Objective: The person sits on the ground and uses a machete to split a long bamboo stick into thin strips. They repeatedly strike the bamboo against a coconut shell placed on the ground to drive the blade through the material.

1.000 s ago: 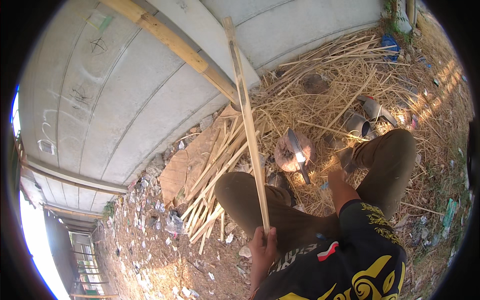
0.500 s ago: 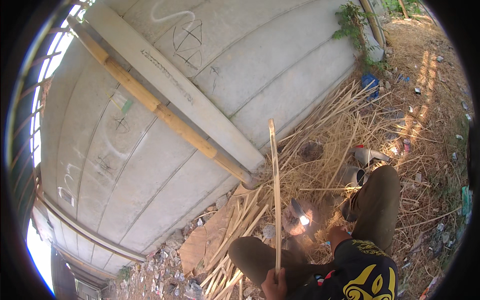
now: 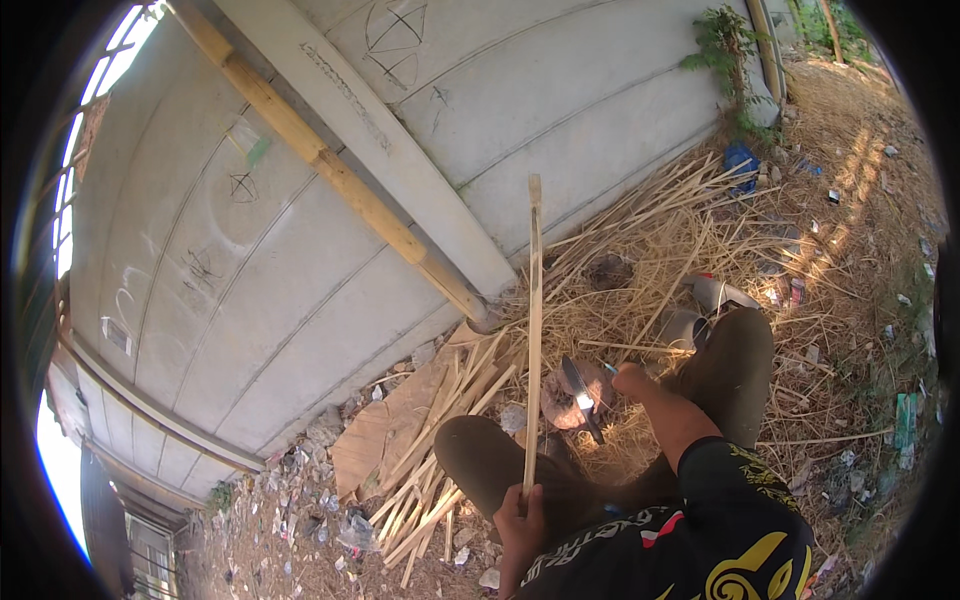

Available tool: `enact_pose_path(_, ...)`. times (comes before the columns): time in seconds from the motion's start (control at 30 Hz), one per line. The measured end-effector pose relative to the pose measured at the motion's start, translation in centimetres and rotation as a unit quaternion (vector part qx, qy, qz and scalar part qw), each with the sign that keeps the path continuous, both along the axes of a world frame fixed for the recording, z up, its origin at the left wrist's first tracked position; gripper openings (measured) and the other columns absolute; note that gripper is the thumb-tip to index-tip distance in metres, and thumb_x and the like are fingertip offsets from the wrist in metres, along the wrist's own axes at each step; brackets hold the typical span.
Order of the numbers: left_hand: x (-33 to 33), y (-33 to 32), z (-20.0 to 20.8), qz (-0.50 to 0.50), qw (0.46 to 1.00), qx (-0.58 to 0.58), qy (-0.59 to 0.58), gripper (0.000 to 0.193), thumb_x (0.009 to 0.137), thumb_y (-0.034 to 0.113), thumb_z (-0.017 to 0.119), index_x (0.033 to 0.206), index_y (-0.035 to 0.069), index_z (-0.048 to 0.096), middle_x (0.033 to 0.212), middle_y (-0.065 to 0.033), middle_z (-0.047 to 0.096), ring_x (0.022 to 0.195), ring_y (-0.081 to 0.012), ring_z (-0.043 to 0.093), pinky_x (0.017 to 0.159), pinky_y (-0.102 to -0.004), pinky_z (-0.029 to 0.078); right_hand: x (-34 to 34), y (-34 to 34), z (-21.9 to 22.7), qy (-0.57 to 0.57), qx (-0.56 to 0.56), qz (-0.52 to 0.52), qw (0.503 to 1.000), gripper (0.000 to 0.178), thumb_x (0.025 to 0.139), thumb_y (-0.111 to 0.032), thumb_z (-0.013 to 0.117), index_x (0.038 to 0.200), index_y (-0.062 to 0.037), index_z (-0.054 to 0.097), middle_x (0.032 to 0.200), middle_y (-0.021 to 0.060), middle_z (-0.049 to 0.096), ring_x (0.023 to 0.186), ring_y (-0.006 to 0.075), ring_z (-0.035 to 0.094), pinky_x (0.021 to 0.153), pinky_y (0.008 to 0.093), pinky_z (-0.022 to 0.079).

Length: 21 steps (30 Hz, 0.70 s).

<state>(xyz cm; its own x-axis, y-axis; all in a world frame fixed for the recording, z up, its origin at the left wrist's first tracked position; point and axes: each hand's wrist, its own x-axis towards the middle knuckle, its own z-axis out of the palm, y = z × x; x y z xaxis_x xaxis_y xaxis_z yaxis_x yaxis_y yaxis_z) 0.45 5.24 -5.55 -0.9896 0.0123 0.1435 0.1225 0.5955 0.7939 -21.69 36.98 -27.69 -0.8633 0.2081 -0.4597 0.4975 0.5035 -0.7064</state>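
Left hand [image 3: 519,518] clamps a far-pointing stick [image 3: 535,340]; the knife [image 3: 582,399] lies left of the nearer right hand [image 3: 631,381], grip unclear.

One wide fisheye view looked down from the person's head.
It sat above and behind the left hand [image 3: 520,515] and right hand [image 3: 628,380], near enough to show both forearms, and faced forward past them, with the wall [image 3: 560,110] beyond and leftward, the ground [image 3: 850,240] rightward.
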Motion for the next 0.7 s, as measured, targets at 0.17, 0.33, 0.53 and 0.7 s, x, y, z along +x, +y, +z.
enact_pose_path(0.17,0.5,-0.9,-0.3,-0.039,0.998,0.043,-0.024,0.022,0.099,0.022,0.069,0.094,0.001,0.064,0.062,0.0018,0.057,0.057,-0.0029,0.051,0.052,-0.0232,0.041,0.8,-2.1,19.7,0.177,-0.628,-0.071,0.755,0.037,0.100,-0.039,0.061,0.106,-0.0025,0.064,0.055,-0.0058,0.033,0.044,0.0072,0.033,0.044,0.0285,0.031)
enact_pose_path(0.33,-1.8,0.8,-0.2,-0.146,0.985,0.024,-0.083,0.022,0.099,0.023,0.067,0.097,0.001,0.065,0.066,0.0008,0.058,0.059,-0.0043,0.049,0.053,-0.0248,0.040,6.2,-3.2,29.1,0.315,-0.610,-0.090,0.721,0.035,0.106,-0.036,0.055,0.105,-0.0026,0.065,0.055,-0.0065,0.030,0.044,0.0057,0.029,0.044,0.0251,0.030)
enact_pose_path(0.53,-4.7,3.1,3.5,-0.276,0.877,0.263,-0.293,0.015,0.103,0.016,0.060,0.110,0.004,0.058,0.071,0.0005,0.053,0.052,-0.0046,0.044,0.047,-0.0203,0.034,6.9,-0.6,27.0,0.361,-0.454,-0.111,0.807,0.034,0.104,-0.031,0.056,0.086,-0.0033,0.064,0.055,-0.0024,0.039,0.046,0.0084,0.039,0.044,0.0288,0.033)
enact_pose_path(0.7,-4.8,2.8,1.4,-0.219,0.854,0.375,-0.287,0.015,0.105,0.021,0.057,0.107,0.007,0.056,0.070,0.0035,0.048,0.052,-0.0031,0.038,0.046,-0.0183,0.030,6.7,2.3,24.3,0.472,0.009,-0.025,0.881,0.032,0.098,-0.027,0.062,0.077,-0.0036,0.061,0.055,0.0074,0.048,0.046,0.0202,0.047,0.047,0.0396,0.040)
